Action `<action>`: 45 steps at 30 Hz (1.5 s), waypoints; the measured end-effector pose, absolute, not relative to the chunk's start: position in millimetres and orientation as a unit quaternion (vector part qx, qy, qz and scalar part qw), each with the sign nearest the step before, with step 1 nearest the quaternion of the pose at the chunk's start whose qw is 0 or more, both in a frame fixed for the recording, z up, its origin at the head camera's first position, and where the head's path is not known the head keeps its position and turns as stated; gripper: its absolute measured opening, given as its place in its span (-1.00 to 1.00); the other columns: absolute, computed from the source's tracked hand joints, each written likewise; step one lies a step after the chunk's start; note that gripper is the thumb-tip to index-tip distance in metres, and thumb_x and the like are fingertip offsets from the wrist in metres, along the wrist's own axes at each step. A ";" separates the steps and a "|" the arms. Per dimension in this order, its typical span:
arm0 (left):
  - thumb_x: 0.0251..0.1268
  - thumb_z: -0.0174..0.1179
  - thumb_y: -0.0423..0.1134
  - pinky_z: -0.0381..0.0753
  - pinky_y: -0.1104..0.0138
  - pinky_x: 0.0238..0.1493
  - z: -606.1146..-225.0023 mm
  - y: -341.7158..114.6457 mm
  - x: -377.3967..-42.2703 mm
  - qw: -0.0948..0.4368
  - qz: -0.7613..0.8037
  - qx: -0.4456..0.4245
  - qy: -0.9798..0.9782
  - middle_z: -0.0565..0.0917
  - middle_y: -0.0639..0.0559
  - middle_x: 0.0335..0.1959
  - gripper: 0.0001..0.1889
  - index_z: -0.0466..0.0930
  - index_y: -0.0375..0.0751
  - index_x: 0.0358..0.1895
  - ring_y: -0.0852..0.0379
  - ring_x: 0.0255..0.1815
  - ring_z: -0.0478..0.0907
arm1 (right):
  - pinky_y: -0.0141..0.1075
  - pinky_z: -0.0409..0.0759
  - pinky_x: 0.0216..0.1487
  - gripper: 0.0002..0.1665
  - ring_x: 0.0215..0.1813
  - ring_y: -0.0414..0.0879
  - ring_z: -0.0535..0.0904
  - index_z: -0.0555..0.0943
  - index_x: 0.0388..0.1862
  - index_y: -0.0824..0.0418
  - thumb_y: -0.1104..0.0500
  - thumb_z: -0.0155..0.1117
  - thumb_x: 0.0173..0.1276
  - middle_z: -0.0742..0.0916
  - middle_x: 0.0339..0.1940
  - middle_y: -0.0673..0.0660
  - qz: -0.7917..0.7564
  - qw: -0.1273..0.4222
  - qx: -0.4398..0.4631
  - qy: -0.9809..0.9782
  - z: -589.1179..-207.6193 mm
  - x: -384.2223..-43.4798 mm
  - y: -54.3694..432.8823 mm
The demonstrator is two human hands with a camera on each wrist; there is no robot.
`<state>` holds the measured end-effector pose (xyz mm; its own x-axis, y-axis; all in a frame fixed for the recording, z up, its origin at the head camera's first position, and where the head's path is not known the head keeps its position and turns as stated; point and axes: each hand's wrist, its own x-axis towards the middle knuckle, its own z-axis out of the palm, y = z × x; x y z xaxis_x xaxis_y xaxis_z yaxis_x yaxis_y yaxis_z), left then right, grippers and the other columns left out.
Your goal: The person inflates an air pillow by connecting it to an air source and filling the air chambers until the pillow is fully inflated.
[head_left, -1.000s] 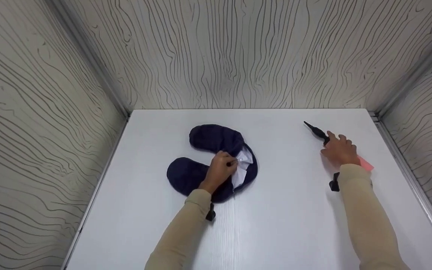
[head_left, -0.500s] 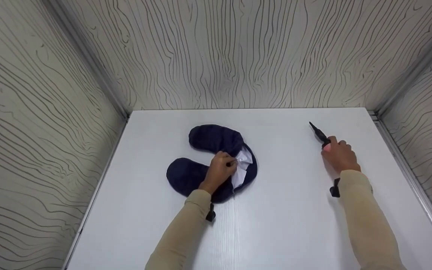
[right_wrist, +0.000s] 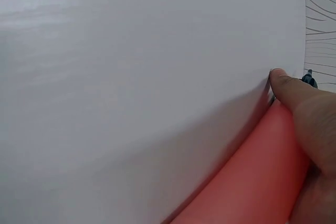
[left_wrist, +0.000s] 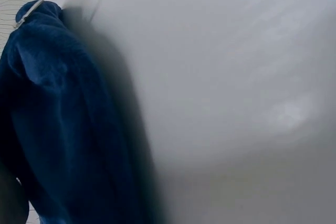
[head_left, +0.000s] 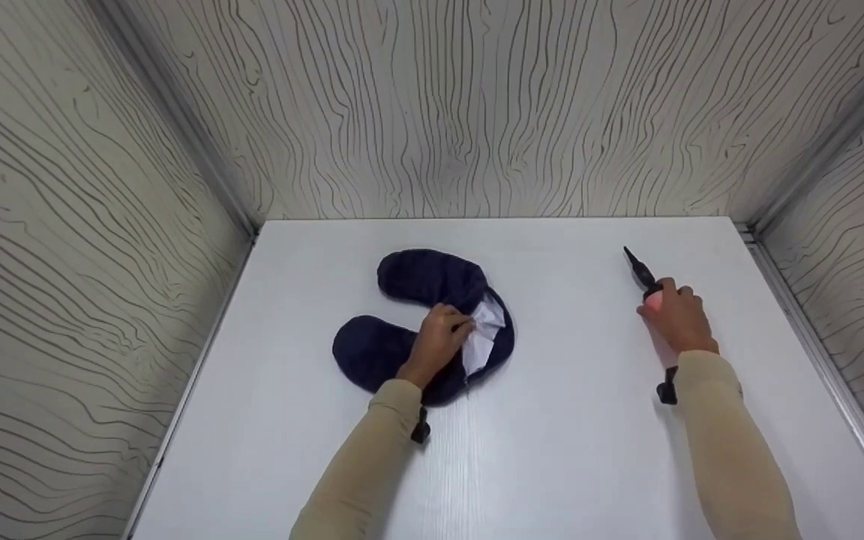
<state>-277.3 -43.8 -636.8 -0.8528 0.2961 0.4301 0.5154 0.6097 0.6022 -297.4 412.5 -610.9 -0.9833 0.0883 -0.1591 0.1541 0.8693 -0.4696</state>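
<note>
1. Head view: navy U-shaped pillow [head_left: 372, 351] lies on the table [head_left: 567, 435], left of center, white lining [head_left: 480, 355] showing at its open outer edge.
2. Left hand [head_left: 438, 343]: fingers pinch the lining at that opening.
3. Right hand [head_left: 681, 316]: fingers wrapped round pink pump-like tool [head_left: 653, 300], black tip [head_left: 639, 268] angled toward back wall [head_left: 432, 112], well apart from pillow.

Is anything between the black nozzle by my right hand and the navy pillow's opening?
Nothing visible stands between the black nozzle and the navy pillow; only white tabletop shows there. The left hand, though, pinches the pillow's white inner layer.
</note>
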 end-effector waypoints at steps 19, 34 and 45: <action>0.37 0.38 -0.33 0.71 0.31 -0.12 -636.6 -42.5 -279.5 0.155 -0.364 -0.223 -0.891 0.76 -0.05 -0.31 -0.88 0.88 -0.27 -0.20 0.03 -0.22 0.62 | 0.63 0.28 0.43 0.03 0.51 0.63 0.23 -0.07 0.76 0.26 -0.22 0.14 0.64 0.22 0.55 0.68 -0.251 0.090 0.064 0.962 -613.0 -290.2 413.1; 0.29 0.37 -0.38 0.72 0.28 -0.17 -636.7 -41.3 -278.7 0.177 -0.365 -0.231 -0.884 0.73 -0.08 -0.38 -0.89 0.88 -0.29 -0.25 0.00 -0.26 0.61 | 0.51 0.54 0.23 -0.25 0.21 0.61 0.55 0.25 0.55 0.34 0.01 0.26 0.60 0.58 0.22 0.66 -0.231 -0.009 0.007 0.973 -597.3 -286.2 394.1; 0.30 0.38 -0.36 0.71 0.29 -0.20 -638.0 -40.3 -279.8 0.183 -0.363 -0.233 -0.883 0.73 -0.07 -0.37 -0.89 0.88 -0.29 -0.26 0.01 -0.27 0.61 | 0.51 0.56 0.06 -0.25 0.17 0.65 0.58 0.24 0.57 0.29 -0.10 0.18 0.65 0.58 0.24 0.64 -0.224 -0.030 -0.005 0.974 -581.4 -287.4 380.2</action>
